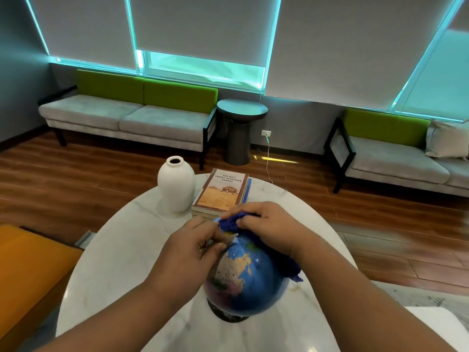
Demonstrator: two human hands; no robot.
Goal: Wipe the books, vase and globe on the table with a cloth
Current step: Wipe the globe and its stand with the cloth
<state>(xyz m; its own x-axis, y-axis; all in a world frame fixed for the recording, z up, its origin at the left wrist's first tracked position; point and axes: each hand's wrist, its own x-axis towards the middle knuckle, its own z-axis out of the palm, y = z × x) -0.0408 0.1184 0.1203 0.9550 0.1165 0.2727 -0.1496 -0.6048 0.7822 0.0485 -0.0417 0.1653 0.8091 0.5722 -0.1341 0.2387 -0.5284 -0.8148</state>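
A blue globe [243,280] on a dark base stands near the front of the round white marble table [121,262]. My left hand [187,250] pinches the metal arc at the globe's top left. My right hand [269,224] presses a dark blue cloth [231,222] onto the globe's top; the cloth also hangs down the globe's right side. Behind them a white vase [176,188] stands upright at the far left of the table. A stack of books [223,191] lies just right of the vase, its top cover tan.
An orange seat [28,270] sits close to the table's left side. Grey and green sofas [132,115] line the far wall, with a dark round side table [241,128] between them. A white cable [267,158] runs from a wall socket to the wood floor.
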